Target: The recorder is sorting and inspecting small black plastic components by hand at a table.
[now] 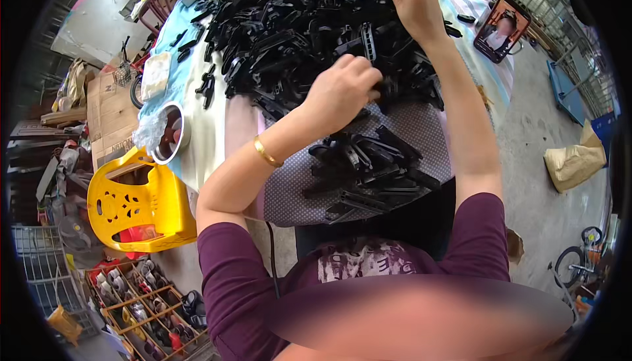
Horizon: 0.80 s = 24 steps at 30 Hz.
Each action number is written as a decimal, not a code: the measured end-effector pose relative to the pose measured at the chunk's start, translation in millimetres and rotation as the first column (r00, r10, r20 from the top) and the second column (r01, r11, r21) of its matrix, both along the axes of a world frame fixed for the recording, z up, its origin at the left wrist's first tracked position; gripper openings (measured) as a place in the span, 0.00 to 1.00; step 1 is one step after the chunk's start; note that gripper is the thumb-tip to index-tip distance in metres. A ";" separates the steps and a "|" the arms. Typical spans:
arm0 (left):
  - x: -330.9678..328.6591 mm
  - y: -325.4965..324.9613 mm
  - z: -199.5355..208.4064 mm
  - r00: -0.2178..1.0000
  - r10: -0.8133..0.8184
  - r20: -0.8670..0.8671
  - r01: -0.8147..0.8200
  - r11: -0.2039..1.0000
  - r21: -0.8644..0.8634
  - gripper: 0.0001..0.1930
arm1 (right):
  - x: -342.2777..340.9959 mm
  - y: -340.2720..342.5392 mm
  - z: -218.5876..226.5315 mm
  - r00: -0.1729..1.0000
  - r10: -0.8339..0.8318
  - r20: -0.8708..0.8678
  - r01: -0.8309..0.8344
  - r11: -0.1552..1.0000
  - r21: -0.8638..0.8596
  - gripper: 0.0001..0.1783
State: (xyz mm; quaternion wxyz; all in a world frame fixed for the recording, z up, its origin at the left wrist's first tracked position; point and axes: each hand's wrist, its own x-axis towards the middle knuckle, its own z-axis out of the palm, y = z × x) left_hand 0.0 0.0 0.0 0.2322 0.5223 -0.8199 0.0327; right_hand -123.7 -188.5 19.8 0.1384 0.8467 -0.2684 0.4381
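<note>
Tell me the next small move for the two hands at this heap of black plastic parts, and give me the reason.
Probably draw the left hand back toward the body with its piece. Its fingers are curled around a black plastic part at the near edge of the big pile, and a smaller stack of similar parts lies on the dotted cloth just below. The right hand is reaching into the far side of the pile.

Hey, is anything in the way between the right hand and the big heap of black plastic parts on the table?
Nothing visible: the right hand already rests on the heap of black plastic parts, and the left hand touches its near edge.
</note>
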 end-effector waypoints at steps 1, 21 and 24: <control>6.8 2.0 -0.5 0.993 -0.006 -0.117 -0.011 0.989 -0.145 0.14 | -0.7 16.0 12.8 0.984 0.113 0.139 -0.111 0.994 -0.018 0.10; 17.0 15.4 5.4 -0.016 0.228 -0.974 0.171 0.960 0.222 0.14 | 18.2 103.0 -8.6 0.886 0.422 0.191 -0.461 0.844 0.273 0.10; 20.5 15.6 4.5 -0.097 0.261 -0.961 0.163 0.956 0.243 0.14 | 22.6 98.9 -10.4 0.791 0.593 0.150 -0.608 0.789 0.088 0.07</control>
